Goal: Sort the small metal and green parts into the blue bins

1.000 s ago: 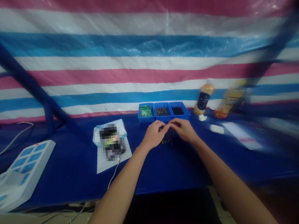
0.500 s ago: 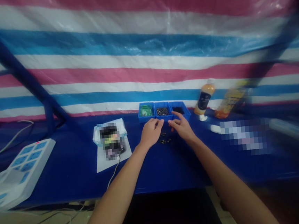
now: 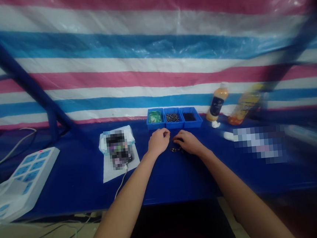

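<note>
My left hand (image 3: 159, 141) is closed, thumb and forefinger pinched together just in front of the bins. Whatever it pinches is too small to make out. Beside it, my right hand (image 3: 188, 142) curls its fingers down to the tabletop, and what lies between the fingertips is hidden. Under and beside the right fingers lies a small group of brassy metal pieces (image 3: 175, 150). Behind the hands stand three blue bins in a row: one with green packets (image 3: 155, 116), one with small shiny metal parts (image 3: 172, 117), one with small black parts (image 3: 188, 117).
On the left are a white power strip (image 3: 37, 168) and a blurred-out phone-like device on a white sheet (image 3: 109, 173), with a cable (image 3: 121, 185). Two drink bottles (image 3: 217, 104) and a crumpled white tissue (image 3: 216, 124) are at the right, on the blue table (image 3: 181, 183).
My right hand has drawn back from the bins and lowered onto the metal pieces, its outstretched forefinger now curled in. My left hand has shifted slightly and stays pinched.
</note>
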### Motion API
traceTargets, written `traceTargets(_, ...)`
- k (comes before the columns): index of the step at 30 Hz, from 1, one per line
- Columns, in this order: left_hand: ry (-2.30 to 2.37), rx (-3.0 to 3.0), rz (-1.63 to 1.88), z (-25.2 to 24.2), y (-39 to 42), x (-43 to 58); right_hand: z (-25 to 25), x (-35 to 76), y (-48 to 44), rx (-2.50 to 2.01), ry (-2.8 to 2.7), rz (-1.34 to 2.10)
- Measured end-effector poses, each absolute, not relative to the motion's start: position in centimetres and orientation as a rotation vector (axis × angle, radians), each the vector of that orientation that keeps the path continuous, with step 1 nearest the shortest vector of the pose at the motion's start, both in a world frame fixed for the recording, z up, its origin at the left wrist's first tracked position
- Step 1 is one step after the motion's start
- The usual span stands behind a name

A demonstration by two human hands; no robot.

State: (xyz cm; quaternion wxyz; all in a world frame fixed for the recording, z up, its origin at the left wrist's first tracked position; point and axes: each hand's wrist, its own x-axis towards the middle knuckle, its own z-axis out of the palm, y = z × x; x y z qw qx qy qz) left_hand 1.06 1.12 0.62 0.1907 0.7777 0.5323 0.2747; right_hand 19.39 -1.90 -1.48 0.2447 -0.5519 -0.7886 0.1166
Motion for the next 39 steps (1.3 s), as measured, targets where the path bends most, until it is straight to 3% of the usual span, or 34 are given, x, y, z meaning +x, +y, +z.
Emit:
traceTargets(25,1.353,2.375,0.592,0.6,1.0,1.0,-0.8,19.2,-2.0,-1.350,-1.742,0.329)
traceTargets(34,1.259,2.475,0.467,0.5,0.9,0.9,-0.5,19.4,-1.6,-1.281,-1.356,0.782)
traceTargets(39,1.287,2.464,0.460,0.7,0.9,1.0,0.1,19.8,-2.1,-1.389,-1.387,0.742)
